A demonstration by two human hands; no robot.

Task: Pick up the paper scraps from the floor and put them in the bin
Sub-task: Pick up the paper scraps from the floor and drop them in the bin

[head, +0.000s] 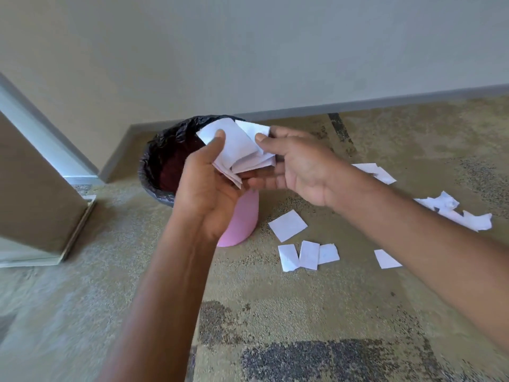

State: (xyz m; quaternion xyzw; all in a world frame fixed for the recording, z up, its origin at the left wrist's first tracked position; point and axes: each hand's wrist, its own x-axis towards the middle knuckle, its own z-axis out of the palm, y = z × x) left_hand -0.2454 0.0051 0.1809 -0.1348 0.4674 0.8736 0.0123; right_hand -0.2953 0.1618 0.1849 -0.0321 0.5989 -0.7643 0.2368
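A bundle of white paper scraps is held between both hands, just above and to the right of the bin's opening. My left hand grips the bundle from below, thumb pressed on top. My right hand pinches its right side. The pink bin stands on the carpet beneath my hands, lined with a black bag. Several more white scraps lie on the floor to the right: one square piece, a small cluster, a crumpled heap.
A tan door or panel stands at the left with its lower edge near the bin. The wall and grey skirting run behind the bin. Patterned carpet stretches toward me.
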